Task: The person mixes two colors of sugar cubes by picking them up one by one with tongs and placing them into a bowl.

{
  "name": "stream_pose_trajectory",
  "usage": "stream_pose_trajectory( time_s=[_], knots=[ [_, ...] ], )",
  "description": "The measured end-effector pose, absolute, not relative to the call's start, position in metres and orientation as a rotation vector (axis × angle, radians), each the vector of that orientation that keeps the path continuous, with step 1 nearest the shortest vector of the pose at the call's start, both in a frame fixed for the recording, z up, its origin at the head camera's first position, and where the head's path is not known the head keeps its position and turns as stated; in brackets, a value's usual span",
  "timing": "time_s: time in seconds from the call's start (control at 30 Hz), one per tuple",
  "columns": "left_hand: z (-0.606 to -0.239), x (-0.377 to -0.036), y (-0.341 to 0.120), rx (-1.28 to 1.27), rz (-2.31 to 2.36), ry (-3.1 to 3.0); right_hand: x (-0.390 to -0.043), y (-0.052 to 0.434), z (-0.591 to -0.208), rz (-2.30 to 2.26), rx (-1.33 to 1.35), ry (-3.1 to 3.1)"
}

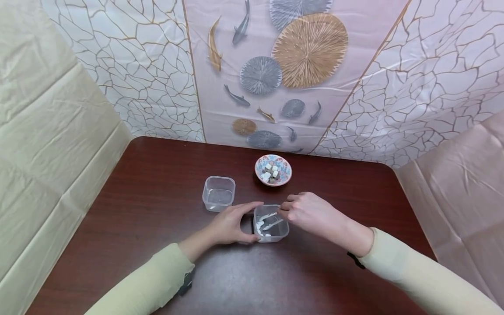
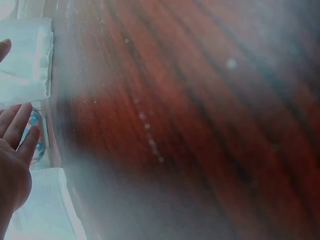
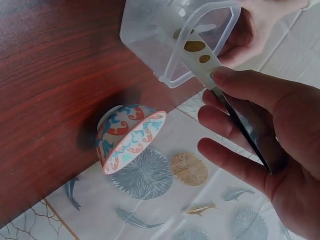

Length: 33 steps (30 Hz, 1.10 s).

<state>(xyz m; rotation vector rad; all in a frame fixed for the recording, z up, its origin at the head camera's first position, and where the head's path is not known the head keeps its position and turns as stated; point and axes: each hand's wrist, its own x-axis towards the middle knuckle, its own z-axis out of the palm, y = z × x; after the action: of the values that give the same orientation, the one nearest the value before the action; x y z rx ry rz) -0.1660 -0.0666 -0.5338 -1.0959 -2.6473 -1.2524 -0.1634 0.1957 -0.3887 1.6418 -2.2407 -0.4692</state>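
My left hand (image 1: 230, 225) grips the near clear plastic container (image 1: 281, 230), thumb at the front and fingers toward its back edge. Several small white pieces (image 1: 260, 224) lie along the container's left side. Above the right edge, my right hand (image 1: 309, 212) holds tongs (image 3: 245, 124) with a shiny metal handle and pale tips pierced by oval holes. The two tips reach down into the container, spread apart, beside the white pieces. In the left wrist view only part of the left hand (image 2: 12, 167) shows, at the left border.
A second clear container (image 1: 218, 194) stands to the left, behind my left hand. Behind the near container is a patterned bowl (image 1: 287, 164) with white cubes and brownish pieces. The dark wood table (image 1: 165, 175) meets patterned cloth walls at the back and sides.
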Motion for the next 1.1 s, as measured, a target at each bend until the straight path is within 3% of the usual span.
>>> stream_pose_trajectory(
  time_s=[0.17, 0.63, 1.1],
  knots=[
    [-0.548, -0.171, -0.067, -1.117, -1.231, -2.597, -0.163, 0.203, -0.389, -0.345, 1.596, -2.355],
    [-0.518, -0.161, -0.066, -1.101, -1.196, -2.723, -0.175, 0.208, -0.399, -0.089, 1.635, -2.391],
    [-0.516, -0.16, -0.067, -1.096, -1.181, -2.713, -0.174, 0.214, -0.397, -0.09, 1.641, -2.451]
  ],
)
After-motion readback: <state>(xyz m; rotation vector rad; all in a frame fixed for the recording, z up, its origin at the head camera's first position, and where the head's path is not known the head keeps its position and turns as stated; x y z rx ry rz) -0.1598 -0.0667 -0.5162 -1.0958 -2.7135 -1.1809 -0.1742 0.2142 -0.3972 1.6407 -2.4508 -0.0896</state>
